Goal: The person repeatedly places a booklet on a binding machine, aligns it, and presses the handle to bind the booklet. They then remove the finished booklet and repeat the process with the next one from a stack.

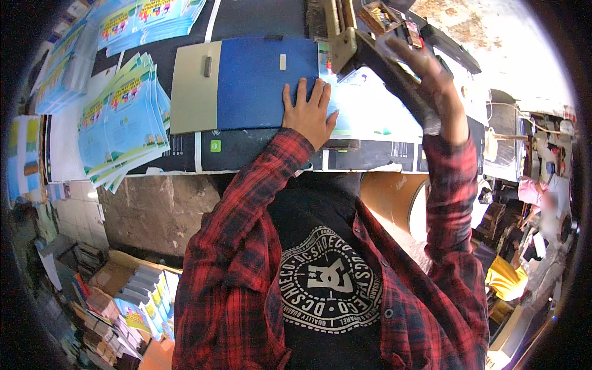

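My left hand (308,114) lies flat with its fingers spread, pressing near the right edge of a blue board (253,83). A beige panel (194,89) with a small grey metal piece adjoins the board on its left. Light-blue printed sheets (364,111) show to the right of that hand, partly washed out by glare. My right hand (441,89) is raised over the right side of the table, blurred by motion. It is beside a long dark bar (398,80) with a worn beige end piece (344,49). Whether the fingers grip the bar is unclear.
Fanned printed booklets (126,117) lie at the table's left, with further stacks (145,24) behind. An open box of small items (378,17) sits at the back right. Below the table's front edge stand a brown drum (394,200) and boxed booklets (145,302). Another person (509,277) is far right.
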`<state>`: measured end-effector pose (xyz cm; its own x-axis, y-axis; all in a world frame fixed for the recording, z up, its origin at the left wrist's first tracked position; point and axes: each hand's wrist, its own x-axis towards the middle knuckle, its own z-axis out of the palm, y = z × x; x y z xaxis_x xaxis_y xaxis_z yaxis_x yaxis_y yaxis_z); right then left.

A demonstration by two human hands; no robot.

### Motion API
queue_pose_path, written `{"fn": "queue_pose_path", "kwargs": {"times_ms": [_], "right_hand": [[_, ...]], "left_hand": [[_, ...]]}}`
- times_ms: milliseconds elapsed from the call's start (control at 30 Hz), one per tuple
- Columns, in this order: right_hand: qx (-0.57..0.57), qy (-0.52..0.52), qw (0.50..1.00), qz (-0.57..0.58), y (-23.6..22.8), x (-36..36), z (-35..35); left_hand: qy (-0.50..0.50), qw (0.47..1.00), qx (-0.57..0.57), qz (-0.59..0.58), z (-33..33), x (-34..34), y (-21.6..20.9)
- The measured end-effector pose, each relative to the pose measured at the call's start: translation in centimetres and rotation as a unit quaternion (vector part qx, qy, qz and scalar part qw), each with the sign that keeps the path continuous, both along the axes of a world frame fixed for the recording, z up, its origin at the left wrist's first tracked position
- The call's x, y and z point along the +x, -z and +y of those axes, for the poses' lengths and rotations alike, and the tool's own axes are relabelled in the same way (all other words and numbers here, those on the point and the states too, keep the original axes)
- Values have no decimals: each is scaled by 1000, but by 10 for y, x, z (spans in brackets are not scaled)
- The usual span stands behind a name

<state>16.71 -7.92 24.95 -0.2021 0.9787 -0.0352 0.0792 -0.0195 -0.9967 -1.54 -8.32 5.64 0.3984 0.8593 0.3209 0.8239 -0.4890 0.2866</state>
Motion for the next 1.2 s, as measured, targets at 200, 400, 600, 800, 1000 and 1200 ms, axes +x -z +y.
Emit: {"fn": "queue_pose_path", "kwargs": {"times_ms": [200, 400, 600, 800, 1000, 1200], "right_hand": [[63, 235, 864, -441, 160, 199, 31], [77, 225, 834, -498, 261, 250, 28], [-81, 298, 944, -115, 276, 241, 23], [-2, 143, 917, -372, 155, 103, 21], [100, 152, 882, -436, 123, 117, 31], [152, -12, 912, -380, -40, -10, 33]], "left_hand": [[-2, 1000, 9, 8, -4, 9, 4], [-27, 999, -41, -6, -6, 3, 4], [-23, 998, -52, -38, -3, -17, -5], [-60, 996, -54, -39, -3, -45, 0], [-56, 997, -51, -33, -1, -43, 0], [-79, 996, -48, -2, 1, -45, 1]]}}
